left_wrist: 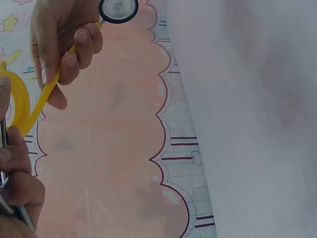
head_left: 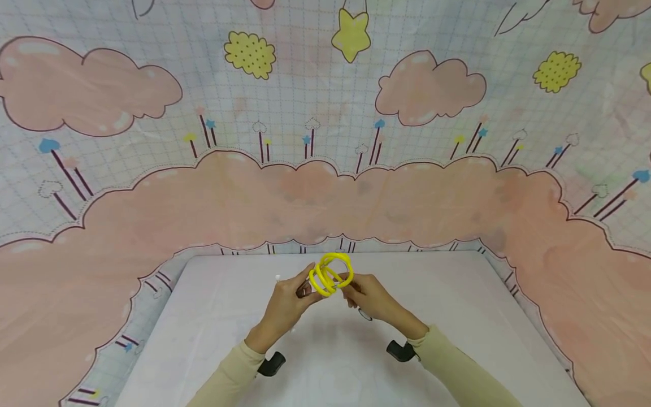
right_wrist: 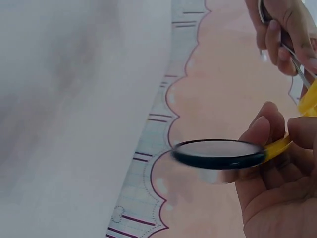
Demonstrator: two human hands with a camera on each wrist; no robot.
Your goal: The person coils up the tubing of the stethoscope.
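Observation:
A stethoscope with yellow tubing [head_left: 329, 291] is held up above the table, its tubing wound into loops. My left hand [head_left: 287, 302] grips the looped tubing together with the metal ear tubes [right_wrist: 297, 65]. Farther along, my right hand [head_left: 374, 297] pinches the yellow tube close to the chest piece. That chest piece [right_wrist: 218, 154], a round disc with a dark rim, juts out past the right fingers in the right wrist view. In the left wrist view a single stretch of tube [left_wrist: 39, 106] runs between the two hands. The earpieces are hard to make out.
A white table [head_left: 213, 316] lies beneath both hands. Behind and around it hangs a cloth [head_left: 305, 198] printed with clouds and stars. A black wrist camera mount [head_left: 271, 364] sits below the left wrist, and another mount [head_left: 400, 351] below the right.

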